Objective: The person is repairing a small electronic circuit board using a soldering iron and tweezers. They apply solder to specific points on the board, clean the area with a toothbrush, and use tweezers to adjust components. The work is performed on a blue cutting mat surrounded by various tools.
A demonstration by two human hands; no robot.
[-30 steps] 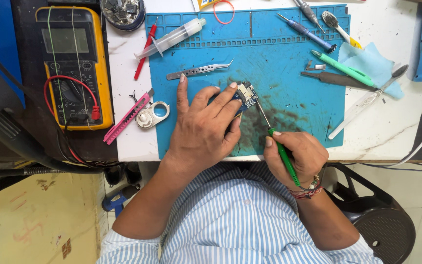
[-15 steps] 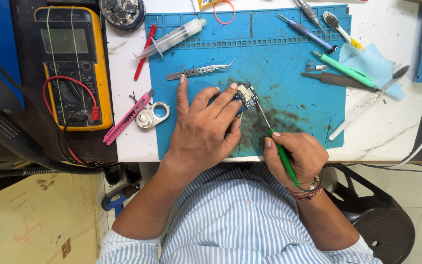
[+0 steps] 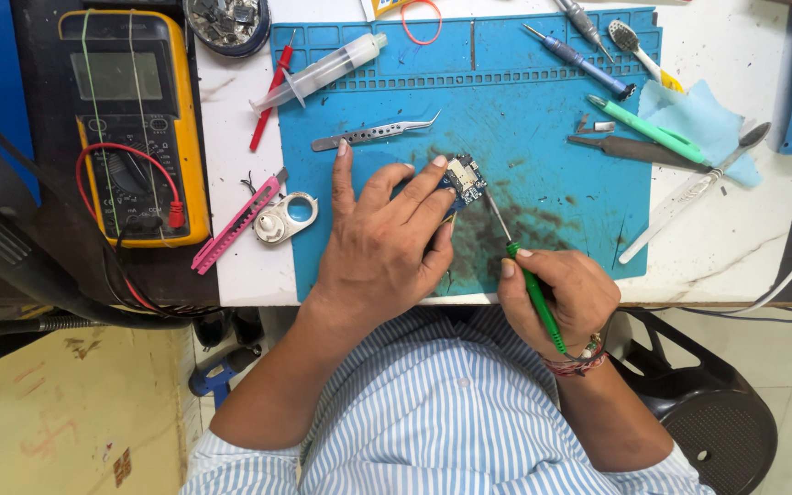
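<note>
this is a small electronics repair workshop. a white marble-look counter [image 3: 726, 247] carries a stained blue silicone work mat [image 3: 543, 119] with moulded parts trays along its top edge. beside it lies a yellow digital multimeter with red and black leads [image 3: 135, 124]. curved steel tweezers [image 3: 373, 135], a clear plastic syringe [image 3: 318, 73], thin blue and green-handled screwdrivers [image 3: 579, 57] and a small blue circuit board [image 3: 463, 179] lie on the mat.

Blue work mat [image 3: 543, 128], darkly stained at centre; green-handled screwdriver [image 3: 532, 291]; blue circuit board [image 3: 463, 177]; yellow multimeter [image 3: 130, 128] with red lead; pink cutter [image 3: 236, 225]; blue-and-white striped shirt [image 3: 433, 412]; white tabletop [image 3: 735, 238].
</note>
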